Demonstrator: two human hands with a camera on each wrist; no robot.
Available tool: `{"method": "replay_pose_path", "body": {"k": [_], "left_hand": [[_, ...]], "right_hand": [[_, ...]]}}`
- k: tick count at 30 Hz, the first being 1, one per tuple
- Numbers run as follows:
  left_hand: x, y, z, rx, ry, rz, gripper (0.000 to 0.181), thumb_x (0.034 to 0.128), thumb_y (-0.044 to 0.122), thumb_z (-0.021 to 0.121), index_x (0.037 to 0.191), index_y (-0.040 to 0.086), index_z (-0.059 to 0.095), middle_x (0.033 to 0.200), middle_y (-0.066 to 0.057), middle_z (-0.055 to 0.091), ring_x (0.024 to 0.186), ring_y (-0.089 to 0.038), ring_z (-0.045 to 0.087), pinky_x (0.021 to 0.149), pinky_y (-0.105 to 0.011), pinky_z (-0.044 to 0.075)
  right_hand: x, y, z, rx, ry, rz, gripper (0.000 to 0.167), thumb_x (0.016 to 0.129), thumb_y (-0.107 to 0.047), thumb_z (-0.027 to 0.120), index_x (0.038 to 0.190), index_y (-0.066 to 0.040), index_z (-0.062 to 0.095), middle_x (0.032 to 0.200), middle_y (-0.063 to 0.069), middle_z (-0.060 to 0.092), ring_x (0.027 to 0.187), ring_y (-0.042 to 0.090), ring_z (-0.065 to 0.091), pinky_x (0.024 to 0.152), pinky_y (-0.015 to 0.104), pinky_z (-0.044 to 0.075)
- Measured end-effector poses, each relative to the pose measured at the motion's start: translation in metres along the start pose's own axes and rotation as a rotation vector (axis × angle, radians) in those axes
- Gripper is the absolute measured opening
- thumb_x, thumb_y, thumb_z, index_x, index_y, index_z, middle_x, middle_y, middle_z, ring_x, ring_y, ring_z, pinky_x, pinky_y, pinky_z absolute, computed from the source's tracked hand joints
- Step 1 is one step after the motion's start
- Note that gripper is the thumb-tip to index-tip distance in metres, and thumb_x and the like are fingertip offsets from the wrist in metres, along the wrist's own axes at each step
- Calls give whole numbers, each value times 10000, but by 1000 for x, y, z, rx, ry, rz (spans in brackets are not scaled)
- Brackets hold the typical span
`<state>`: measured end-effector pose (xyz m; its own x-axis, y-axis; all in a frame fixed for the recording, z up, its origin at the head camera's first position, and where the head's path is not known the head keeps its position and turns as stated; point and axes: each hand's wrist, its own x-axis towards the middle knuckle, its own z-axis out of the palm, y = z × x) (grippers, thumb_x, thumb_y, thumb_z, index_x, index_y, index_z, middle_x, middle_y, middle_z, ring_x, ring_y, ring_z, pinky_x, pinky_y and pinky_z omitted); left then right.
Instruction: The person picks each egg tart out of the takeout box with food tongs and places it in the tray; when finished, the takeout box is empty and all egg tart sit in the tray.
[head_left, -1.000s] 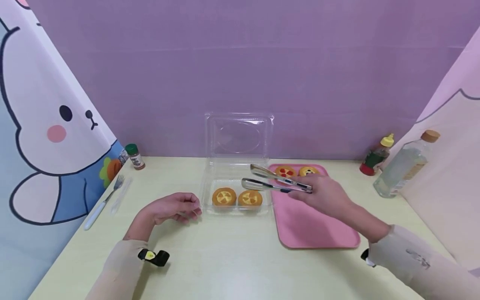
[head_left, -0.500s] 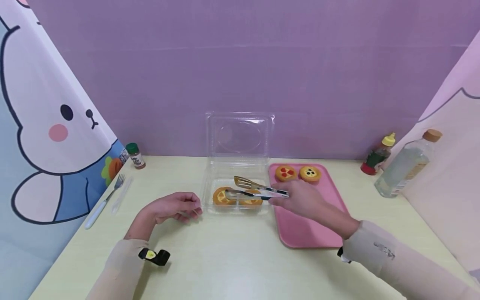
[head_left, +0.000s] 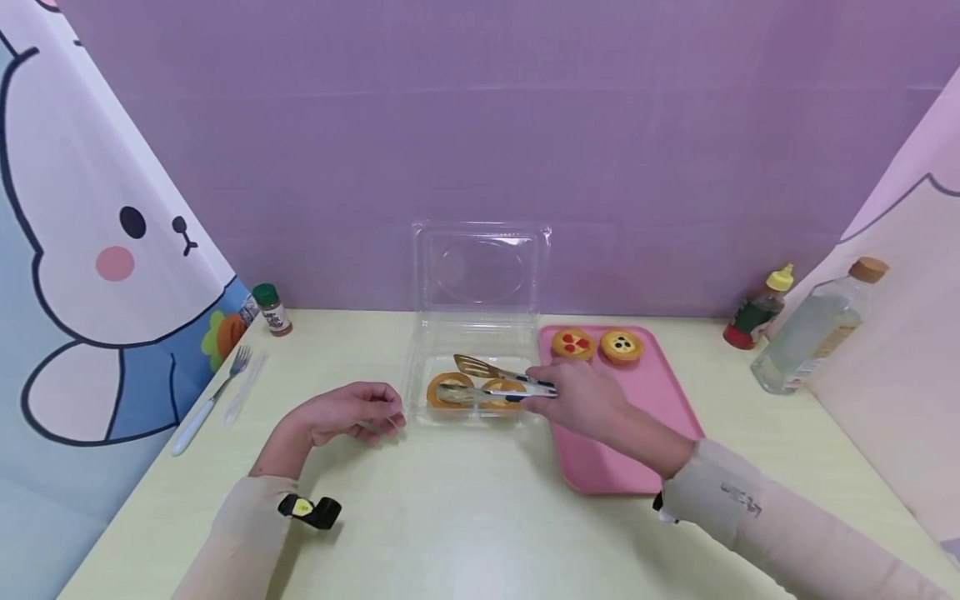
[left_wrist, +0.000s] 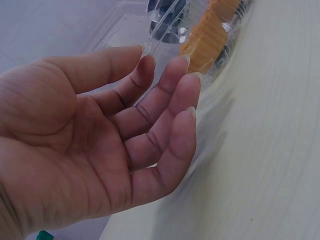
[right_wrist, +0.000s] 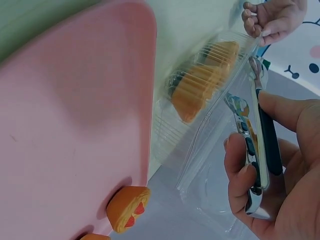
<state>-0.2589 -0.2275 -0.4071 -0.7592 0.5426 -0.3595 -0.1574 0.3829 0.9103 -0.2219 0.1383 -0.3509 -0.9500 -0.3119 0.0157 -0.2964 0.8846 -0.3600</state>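
Presumably during alignment, right hand fingers grip tongs over tarts at the front edge of the box; left hand fingers curve loosely beside it; next move calls for level tips

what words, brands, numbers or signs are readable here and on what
Nothing can be read.
White label on small green-capped jar: too small.
Tan-and-white label on clear brown-capped bottle: blurred.
Dark green label on yellow-topped red bottle: no legible text.
Dark marking on beige right sleeve: blurred.
Yellow patch on black left-wrist device: too small.
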Motion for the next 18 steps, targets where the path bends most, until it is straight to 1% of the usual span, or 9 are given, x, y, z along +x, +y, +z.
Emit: {"method": "replay_pose_path", "body": {"k": [2,4,6,12,18], "left_hand": [[0,0,0,-2,2,-2,271,1023,266,577,1116,11,572,1086,-97,671,985,-227,666,830,-382,568],[0,0,0,-2,3,-4,268,1022,265,578,1113,12,573,1082,-94,673,982,-223,667,829,-382,568],[0,0,-1,-2,3,-4,263,1022,262,577,1109,14,574,1078,-90,673,979,-219,666,830,-382,568],[0,1,-1,-3,-1,-1,252,1024,259,573,1101,20,574,1073,-81,673,979,-214,666,831,-382,565],[0,0,-1,-6,-2,2,244,1025,250,569,1101,18,573,1074,-83,671,978,-216,666,831,-382,566]], "right_hand": [[0,-1,1,-12,2,-2,537,869,-440,750,1328,-177,658,1238,66,699,555,96,471,424,246,335],[0,-1,2,-30,6,-1,540,869,-444,748,1329,-176,656,1269,78,687,575,99,488,425,251,343],[1,-2,2,-30,4,6,541,867,-439,751,1329,-175,655,1267,81,688,553,100,479,422,244,336],[2,-5,2,-49,-3,7,531,868,-439,750,1319,-172,662,1219,59,711,504,87,437,417,242,326],[5,-6,4,-42,-33,27,523,873,-438,747,1325,-191,658,1072,23,747,446,74,352,405,232,289]]}}
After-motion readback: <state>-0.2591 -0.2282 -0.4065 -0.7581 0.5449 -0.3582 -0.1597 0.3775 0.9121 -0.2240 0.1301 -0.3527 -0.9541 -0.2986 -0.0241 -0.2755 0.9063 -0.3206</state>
